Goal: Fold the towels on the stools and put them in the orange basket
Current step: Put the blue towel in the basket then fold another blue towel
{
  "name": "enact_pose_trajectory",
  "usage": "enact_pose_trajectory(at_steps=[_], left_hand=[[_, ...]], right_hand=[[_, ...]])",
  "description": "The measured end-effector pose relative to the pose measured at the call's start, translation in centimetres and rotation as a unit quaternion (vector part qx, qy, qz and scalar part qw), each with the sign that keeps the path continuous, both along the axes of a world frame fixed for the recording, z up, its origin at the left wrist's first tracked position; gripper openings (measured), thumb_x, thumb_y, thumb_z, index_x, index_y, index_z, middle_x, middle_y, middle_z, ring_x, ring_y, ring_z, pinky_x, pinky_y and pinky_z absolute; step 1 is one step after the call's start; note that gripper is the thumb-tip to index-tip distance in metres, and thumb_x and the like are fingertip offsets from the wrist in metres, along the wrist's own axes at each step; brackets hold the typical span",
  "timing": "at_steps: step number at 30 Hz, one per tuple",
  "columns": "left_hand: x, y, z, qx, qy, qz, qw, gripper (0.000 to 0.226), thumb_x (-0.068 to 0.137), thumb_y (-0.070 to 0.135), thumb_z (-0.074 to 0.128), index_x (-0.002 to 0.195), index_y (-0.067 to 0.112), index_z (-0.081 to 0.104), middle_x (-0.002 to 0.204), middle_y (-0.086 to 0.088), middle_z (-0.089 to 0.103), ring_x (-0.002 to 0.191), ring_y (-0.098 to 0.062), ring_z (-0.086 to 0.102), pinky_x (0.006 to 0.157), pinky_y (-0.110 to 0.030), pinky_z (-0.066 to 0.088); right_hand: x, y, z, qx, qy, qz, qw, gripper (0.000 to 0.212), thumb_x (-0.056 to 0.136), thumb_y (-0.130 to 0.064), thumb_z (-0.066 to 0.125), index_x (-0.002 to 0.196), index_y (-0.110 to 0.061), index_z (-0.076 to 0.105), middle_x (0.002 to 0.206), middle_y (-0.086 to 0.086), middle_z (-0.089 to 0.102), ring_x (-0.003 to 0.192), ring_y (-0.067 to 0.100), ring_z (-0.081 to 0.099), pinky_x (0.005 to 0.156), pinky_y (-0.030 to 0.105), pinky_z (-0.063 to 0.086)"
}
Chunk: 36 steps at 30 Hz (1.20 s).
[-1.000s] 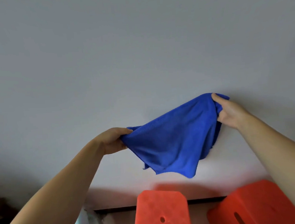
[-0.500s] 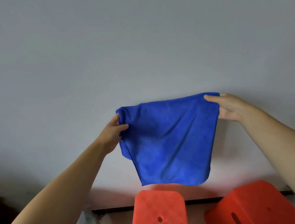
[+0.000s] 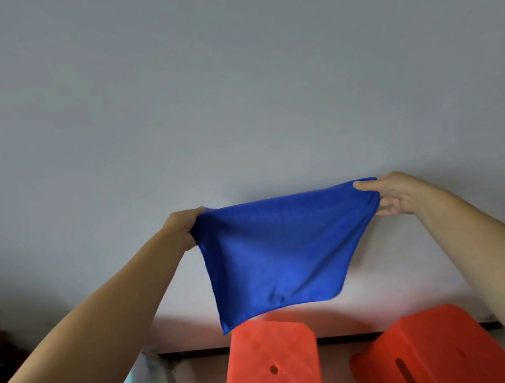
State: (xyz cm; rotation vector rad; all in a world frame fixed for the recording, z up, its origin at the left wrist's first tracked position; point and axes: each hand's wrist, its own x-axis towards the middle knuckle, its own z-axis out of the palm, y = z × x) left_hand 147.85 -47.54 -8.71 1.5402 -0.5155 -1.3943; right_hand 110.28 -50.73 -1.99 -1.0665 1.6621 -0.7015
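Blue towel (image 3: 280, 250) held spread in the air above the two orange stools (image 3: 272, 363), in front of wall. Left hand (image 3: 181, 231) grips its upper left corner, fingers curled; right hand (image 3: 395, 192) pinches upper right corner.

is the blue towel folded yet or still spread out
Spread out, not folded. The left hand and right hand pinch the blue towel by its top corners, stretched between them, hanging above the stools.
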Motion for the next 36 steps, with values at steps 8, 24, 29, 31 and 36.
enact_pose_trajectory(at_steps=[8, 24, 29, 31, 36], left_hand=[[1.1, 0.6, 0.8, -0.098, -0.001, -0.088, 0.991, 0.036, 0.092, -0.007, 0.046, 0.124, 0.005, 0.053, 0.116, -0.012, 0.054, 0.108, -0.025, 0.053, 0.090, -0.035, 0.044], [2.2, 1.1, -1.7, -0.046, -0.183, -0.041, 0.981, 0.017, 0.090, 0.004, 0.052, 0.091, 0.012, 0.067, 0.085, -0.005, 0.057, 0.065, -0.015, 0.046, 0.054, -0.023, 0.040], [2.6, 1.0, -1.3, -0.088, -0.133, -0.038, 0.986, 0.014, 0.092, 0.000, 0.053, 0.097, 0.005, 0.065, 0.093, -0.009, 0.058, 0.076, -0.017, 0.059, 0.055, -0.014, 0.056], [2.8, 1.2, -1.3, -0.106, -0.171, -0.104, 0.974, 0.021, 0.089, -0.003, 0.056, 0.107, 0.004, 0.063, 0.099, -0.011, 0.058, 0.083, -0.019, 0.060, 0.064, -0.017, 0.058], [1.9, 1.5, -1.5, -0.072, -0.530, -0.331, 0.778, 0.026, 0.080, 0.001, 0.054, 0.101, 0.008, 0.068, 0.087, -0.005, 0.066, 0.079, -0.019, 0.061, 0.072, -0.025, 0.049]], right_hand=[[-1.1, 0.0, -1.2, 0.046, -0.121, -0.023, 0.991, 0.009, 0.092, -0.012, 0.054, 0.089, -0.017, 0.061, 0.096, 0.003, 0.064, 0.086, 0.017, 0.061, 0.098, 0.039, 0.041], [-1.4, 0.5, -4.4, 0.022, -0.089, -0.052, 0.994, 0.008, 0.091, -0.008, 0.058, 0.083, -0.010, 0.059, 0.071, 0.004, 0.052, 0.044, 0.006, 0.042, 0.030, 0.013, 0.029], [-1.9, 1.4, -4.3, -0.030, -0.135, 0.037, 0.990, 0.018, 0.088, 0.008, 0.055, 0.102, -0.001, 0.061, 0.090, 0.011, 0.060, 0.080, 0.019, 0.058, 0.078, 0.030, 0.059], [-2.0, 1.5, -4.7, -0.063, 0.024, 0.100, 0.993, 0.027, 0.086, 0.011, 0.054, 0.110, -0.001, 0.060, 0.100, 0.013, 0.062, 0.093, 0.022, 0.060, 0.088, 0.032, 0.051], [-1.7, 1.4, -5.8, -0.153, 0.254, 0.148, 0.943, 0.013, 0.082, 0.002, 0.061, 0.089, -0.007, 0.067, 0.078, 0.001, 0.064, 0.078, 0.020, 0.058, 0.069, 0.025, 0.044]])
